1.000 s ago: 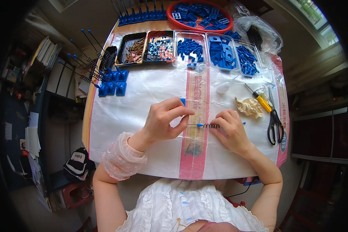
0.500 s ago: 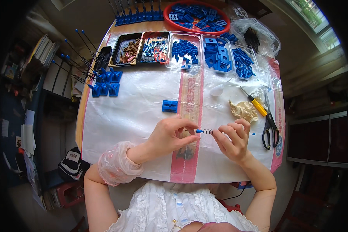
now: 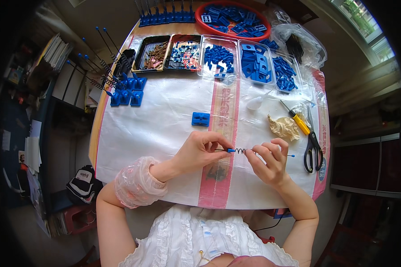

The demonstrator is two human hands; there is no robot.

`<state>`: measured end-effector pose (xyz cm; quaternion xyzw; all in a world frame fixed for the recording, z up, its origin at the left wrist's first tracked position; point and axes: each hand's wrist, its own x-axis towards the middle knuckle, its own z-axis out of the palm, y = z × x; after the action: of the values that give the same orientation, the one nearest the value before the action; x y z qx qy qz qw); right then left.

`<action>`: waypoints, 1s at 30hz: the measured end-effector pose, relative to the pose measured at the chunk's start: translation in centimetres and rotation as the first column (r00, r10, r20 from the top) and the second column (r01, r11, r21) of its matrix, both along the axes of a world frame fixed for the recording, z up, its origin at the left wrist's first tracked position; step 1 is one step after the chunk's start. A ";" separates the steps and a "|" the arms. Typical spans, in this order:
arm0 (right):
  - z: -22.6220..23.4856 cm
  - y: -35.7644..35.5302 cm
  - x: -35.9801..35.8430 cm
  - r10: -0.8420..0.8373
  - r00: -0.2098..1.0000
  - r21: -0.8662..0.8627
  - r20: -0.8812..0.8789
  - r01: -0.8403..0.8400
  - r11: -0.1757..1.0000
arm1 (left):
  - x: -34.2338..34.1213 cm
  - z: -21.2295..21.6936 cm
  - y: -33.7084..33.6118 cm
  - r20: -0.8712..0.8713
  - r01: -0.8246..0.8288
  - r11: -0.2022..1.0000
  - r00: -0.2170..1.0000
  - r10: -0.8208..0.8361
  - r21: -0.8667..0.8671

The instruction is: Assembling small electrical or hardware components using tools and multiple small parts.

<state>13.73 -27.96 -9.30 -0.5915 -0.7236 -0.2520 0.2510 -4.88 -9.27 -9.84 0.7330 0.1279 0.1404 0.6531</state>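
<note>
Between my hands, level over the table, is a thin black rod with a coiled black spring (image 3: 241, 151), a small blue cone piece (image 3: 231, 150) at its left and a blue bead (image 3: 292, 155) at its right end. My left hand (image 3: 205, 149) pinches the cone piece between thumb and forefinger. The fingers of my right hand (image 3: 270, 161) close on the rod just right of the visible coils, hiding part of it. A blue plastic base (image 3: 200, 119) lies on the table beyond my left hand.
At the back stand trays of screws (image 3: 157, 55), nuts (image 3: 182, 55) and blue parts (image 3: 219, 58), before a red basin (image 3: 268, 33). Finished-looking spring rods on blue bases (image 3: 128, 91) stand far left. Scissors (image 3: 314, 153), a yellow-handled screwdriver (image 3: 301, 124) and crumpled tan material (image 3: 284, 128) lie right.
My left thumb and forefinger have come together on the blue cone piece, where they were apart around it. The right hand keeps its hold. The whole view has shifted slightly.
</note>
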 end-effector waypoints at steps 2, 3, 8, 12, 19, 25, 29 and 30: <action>0.0 0.0 0.0 0.001 1.000 -0.001 -0.004 -0.001 1.000 | 0.0 -0.2 0.1 0.004 0.006 0.999 1.000 -0.006 -0.044; 0.0 0.0 0.0 0.001 1.000 -0.002 -0.009 -0.001 1.000 | 0.0 -0.2 0.1 0.001 0.009 0.999 1.000 -0.009 -0.047; 0.0 0.1 -0.1 -0.001 1.000 -0.008 -0.023 0.001 1.000 | 0.1 -0.1 0.0 0.026 0.021 0.999 0.999 -0.020 -0.031; 0.1 0.2 -0.1 -0.001 0.999 -0.017 -0.045 0.000 1.000 | 0.1 -0.2 0.0 0.051 0.019 0.999 0.999 -0.018 -0.027; 0.6 0.6 -0.3 -0.032 0.995 -0.036 -0.092 0.029 0.999 | 0.0 0.2 0.0 0.180 0.056 0.994 0.981 -0.073 0.098; 1.1 0.3 -0.3 -0.012 0.993 0.014 -0.113 0.013 1.000 | 0.1 0.4 -0.2 0.132 0.107 0.994 0.985 -0.109 0.022; 1.8 -0.1 0.2 0.014 0.969 0.051 -0.245 -0.002 0.999 | 0.2 -0.3 0.0 0.131 0.089 0.996 0.987 -0.089 0.007; 1.8 -0.3 0.4 0.025 0.917 0.085 -0.398 0.010 0.996 | 0.2 -0.4 0.0 0.114 0.072 0.997 0.991 -0.072 -0.001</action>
<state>14.09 -28.27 -7.48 -0.6164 -0.6484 -0.1559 0.4187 -4.68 -9.27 -10.22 0.7263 0.0641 0.1582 0.6658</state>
